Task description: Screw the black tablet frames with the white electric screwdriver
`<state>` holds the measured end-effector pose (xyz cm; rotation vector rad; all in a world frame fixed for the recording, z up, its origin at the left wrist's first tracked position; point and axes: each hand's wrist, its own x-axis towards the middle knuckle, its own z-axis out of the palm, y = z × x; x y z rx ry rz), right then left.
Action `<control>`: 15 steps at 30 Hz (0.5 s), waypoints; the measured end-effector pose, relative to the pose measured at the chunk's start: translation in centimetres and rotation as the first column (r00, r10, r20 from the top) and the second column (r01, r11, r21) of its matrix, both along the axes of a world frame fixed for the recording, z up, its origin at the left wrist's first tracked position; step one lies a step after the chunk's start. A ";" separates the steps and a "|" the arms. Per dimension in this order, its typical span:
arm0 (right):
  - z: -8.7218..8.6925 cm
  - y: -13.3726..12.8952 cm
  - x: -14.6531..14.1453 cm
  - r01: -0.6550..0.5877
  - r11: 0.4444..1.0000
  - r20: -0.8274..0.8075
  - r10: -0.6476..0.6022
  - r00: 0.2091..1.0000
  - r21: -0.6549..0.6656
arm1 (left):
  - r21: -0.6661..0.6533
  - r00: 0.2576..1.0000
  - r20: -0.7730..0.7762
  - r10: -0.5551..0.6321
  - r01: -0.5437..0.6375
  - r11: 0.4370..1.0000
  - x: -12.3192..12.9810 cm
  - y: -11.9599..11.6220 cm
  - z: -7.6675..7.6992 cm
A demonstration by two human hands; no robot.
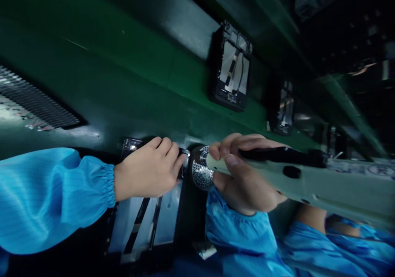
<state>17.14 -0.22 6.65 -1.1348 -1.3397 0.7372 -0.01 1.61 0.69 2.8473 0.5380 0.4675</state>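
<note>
One device (148, 215) lay at lower centre, the left hand (151, 170) bent over it, grip unclear; the right hand (249, 184) clasped a tool (311, 186) just beside. Keeping the device still seemed wise.

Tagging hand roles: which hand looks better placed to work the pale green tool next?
Probably the right hand: it holds the pale green tool, while the left hand lies over one end of the device.
</note>
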 end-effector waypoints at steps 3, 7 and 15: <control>-0.5 0.2 -0.2 0.005 1.000 -0.024 -0.004 1.000 0.019 | 0.004 1.000 -0.011 -0.007 0.007 1.000 0.0 0.0 0.0; -0.9 0.2 0.0 0.011 0.999 -0.036 -0.010 0.999 0.039 | 0.007 1.000 0.006 -0.008 0.008 1.000 0.1 0.1 -0.1; 1.0 -2.1 5.5 0.310 0.947 -0.098 -0.302 0.948 0.082 | 0.062 1.000 0.014 -0.003 0.003 0.998 0.0 0.2 -0.2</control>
